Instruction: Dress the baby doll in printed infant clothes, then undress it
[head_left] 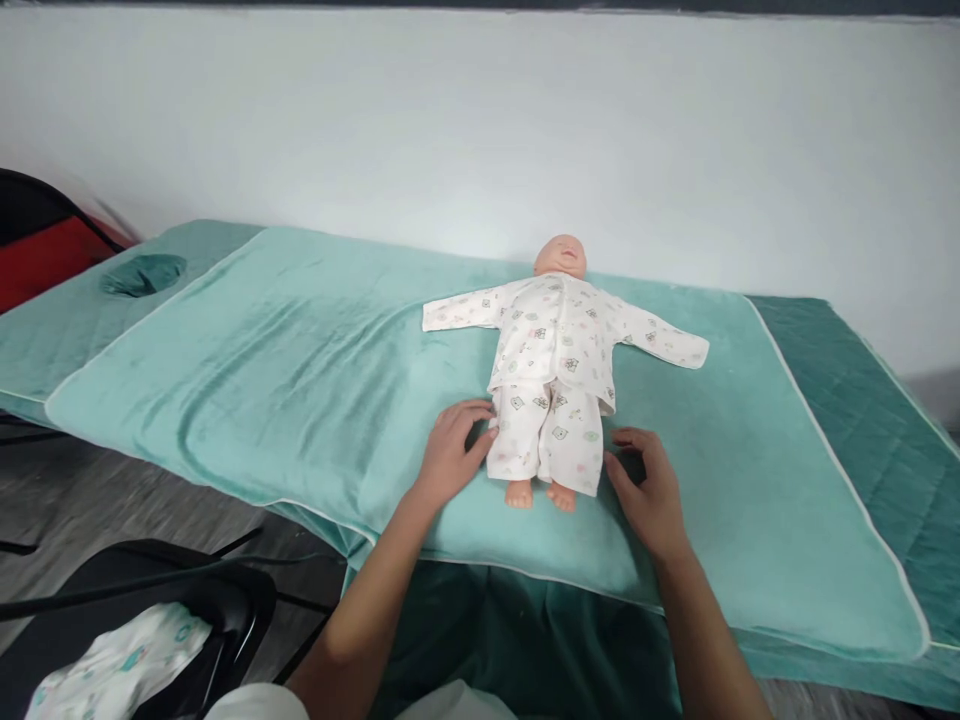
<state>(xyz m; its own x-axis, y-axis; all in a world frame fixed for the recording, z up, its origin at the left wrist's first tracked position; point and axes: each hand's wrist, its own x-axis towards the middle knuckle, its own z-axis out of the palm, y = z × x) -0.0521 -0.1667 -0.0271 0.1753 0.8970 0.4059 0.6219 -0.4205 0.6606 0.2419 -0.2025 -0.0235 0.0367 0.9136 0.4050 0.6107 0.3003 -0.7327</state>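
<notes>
A baby doll [561,256] lies on its back on a teal cover, arms spread and bare feet towards me. It wears a white long-sleeved top [555,330] with small prints and matching trousers [571,435]. My left hand [456,450] is at the left side of the trousers, fingertips at the cloth's edge, thumb apart from the fingers. On the other side, my right hand [646,488] rests with fingers curved and parted, close to the right trouser leg. Neither hand holds anything. The doll's hands do not show past the sleeves.
The teal cover [300,340] lies wrinkled on a long padded bed with a face hole [142,275] at the left end. A white wall [375,120] stands behind. At lower left, a black chair [172,570] bears a printed white cloth [124,665].
</notes>
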